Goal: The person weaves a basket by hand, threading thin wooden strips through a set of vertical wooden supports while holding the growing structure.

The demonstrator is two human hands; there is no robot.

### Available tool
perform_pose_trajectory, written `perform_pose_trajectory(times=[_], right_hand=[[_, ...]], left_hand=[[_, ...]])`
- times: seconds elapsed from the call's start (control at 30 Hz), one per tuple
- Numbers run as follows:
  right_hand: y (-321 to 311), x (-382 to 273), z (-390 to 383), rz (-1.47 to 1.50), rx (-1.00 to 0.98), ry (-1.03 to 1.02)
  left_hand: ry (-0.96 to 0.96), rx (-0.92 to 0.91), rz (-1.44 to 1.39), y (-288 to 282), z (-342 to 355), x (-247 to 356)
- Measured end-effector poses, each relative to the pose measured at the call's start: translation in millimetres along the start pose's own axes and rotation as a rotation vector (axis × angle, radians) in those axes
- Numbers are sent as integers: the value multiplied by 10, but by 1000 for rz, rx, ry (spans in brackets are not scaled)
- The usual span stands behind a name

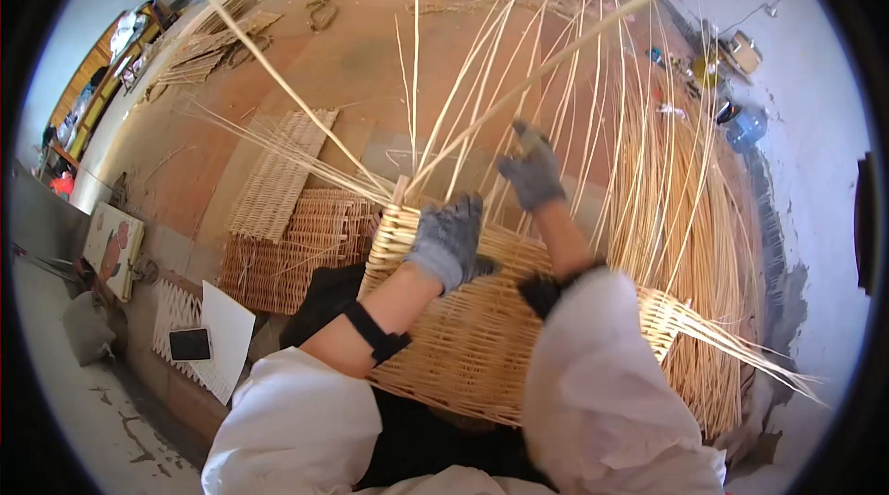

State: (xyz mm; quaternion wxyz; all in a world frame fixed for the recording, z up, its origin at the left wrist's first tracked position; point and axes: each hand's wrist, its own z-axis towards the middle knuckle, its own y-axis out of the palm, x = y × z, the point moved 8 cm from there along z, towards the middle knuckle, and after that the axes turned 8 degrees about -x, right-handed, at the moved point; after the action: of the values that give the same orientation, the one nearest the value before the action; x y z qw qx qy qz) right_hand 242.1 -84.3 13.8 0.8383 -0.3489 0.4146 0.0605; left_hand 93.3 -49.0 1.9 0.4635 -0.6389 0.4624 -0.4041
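Observation:
A pale wicker panel (472, 338) lies tilted across my lap, with long, thin rods rising from its far edge. My left hand (447, 240), in a grey glove, grips that edge near its left corner; the thumb stretches over the weave and the other fingers reach the uprights. Beyond the edge, my right hand (534, 169), also gloved in grey, is raised among the rods, thumb and forefinger apart, with nothing clearly held. A thicker rod (556, 60) slants up to the right past its fingertips. Another long rod (269, 64) leans up to the left from the same corner.
A large heap of loose rods (718, 310) lies at the right. Finished woven panels (306, 245) are stacked to the left. Closer on that side, a phone (190, 344) rests by a white board (227, 338). A blue water jug (744, 129) stands by the right wall.

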Motion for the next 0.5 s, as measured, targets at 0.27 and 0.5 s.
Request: perform_pose_trajectory(times=[0.27,0.5], right_hand=[[-464,199,-1181,1155,484,621],[-519,710,-1663,1352,469,981]], left_hand=[[32,89,-24,42,-28,-226],[142,625,29,-244,-294,102]])
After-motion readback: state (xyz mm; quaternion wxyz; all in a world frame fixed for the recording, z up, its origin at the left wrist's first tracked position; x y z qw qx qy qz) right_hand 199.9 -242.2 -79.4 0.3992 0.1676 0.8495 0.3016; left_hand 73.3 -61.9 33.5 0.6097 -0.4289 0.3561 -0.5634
